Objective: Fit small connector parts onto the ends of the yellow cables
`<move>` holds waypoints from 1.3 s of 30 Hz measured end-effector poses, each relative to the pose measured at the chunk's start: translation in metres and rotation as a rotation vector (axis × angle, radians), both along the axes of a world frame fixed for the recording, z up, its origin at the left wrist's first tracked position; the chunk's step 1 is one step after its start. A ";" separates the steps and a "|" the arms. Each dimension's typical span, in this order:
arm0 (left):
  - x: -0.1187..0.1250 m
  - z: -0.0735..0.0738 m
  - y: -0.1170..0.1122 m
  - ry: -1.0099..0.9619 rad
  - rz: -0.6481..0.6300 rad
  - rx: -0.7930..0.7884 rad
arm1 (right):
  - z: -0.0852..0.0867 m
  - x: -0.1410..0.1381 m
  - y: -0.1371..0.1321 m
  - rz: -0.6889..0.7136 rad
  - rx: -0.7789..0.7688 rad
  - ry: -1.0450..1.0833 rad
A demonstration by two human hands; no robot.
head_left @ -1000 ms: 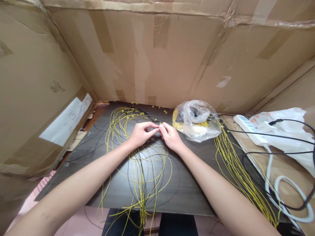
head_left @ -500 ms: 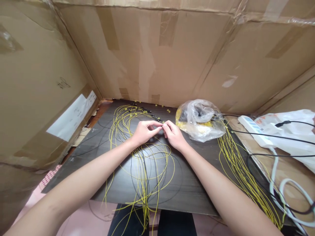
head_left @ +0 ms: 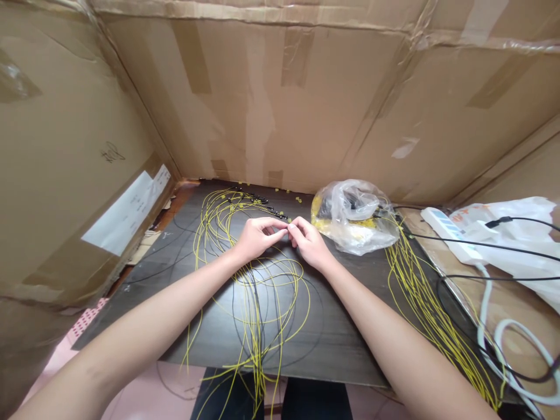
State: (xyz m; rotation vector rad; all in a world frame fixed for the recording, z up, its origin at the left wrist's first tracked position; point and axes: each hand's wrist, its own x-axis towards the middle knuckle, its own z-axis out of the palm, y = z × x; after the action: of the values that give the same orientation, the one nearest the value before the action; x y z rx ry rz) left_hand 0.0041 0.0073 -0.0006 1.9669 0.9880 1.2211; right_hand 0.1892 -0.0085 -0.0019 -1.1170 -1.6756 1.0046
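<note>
My left hand point(head_left: 259, 236) and my right hand point(head_left: 308, 240) meet fingertip to fingertip over the dark tabletop point(head_left: 345, 326). Both are closed in a pinch. Whatever lies between the fingers is tiny and mostly covered; I cannot make it out. Just beyond them, thin yellow wires point(head_left: 219, 213) end in small black tips point(head_left: 276, 213), with small yellow pieces point(head_left: 298, 199) scattered around. More yellow wires point(head_left: 258, 326) loop beneath my hands and hang over the table's front edge.
A clear plastic bag point(head_left: 356, 224) with black and yellow contents sits right of my hands. Beside it, a bundle of yellow wires point(head_left: 431, 309) runs down the table's right side. A white power strip point(head_left: 452, 236) and cables lie further right. Cardboard walls point(head_left: 271, 99) enclose the table.
Both hands stay pinched together at nearly the same spot, with only slight finger movement. The view has shifted slightly.
</note>
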 end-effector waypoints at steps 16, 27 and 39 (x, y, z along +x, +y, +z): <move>0.000 0.004 -0.002 0.125 0.033 0.081 | 0.000 -0.001 -0.001 -0.047 0.034 -0.045; 0.001 0.004 -0.003 0.139 0.019 0.073 | 0.002 -0.003 -0.003 -0.077 0.052 -0.113; 0.001 0.005 -0.003 0.117 0.026 0.037 | -0.001 -0.001 -0.001 -0.061 0.050 -0.087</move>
State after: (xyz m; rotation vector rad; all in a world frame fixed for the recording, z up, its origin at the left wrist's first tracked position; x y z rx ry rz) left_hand 0.0053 0.0042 0.0048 2.0802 1.0582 1.1571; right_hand 0.1883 -0.0099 -0.0028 -1.1866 -1.7151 0.8825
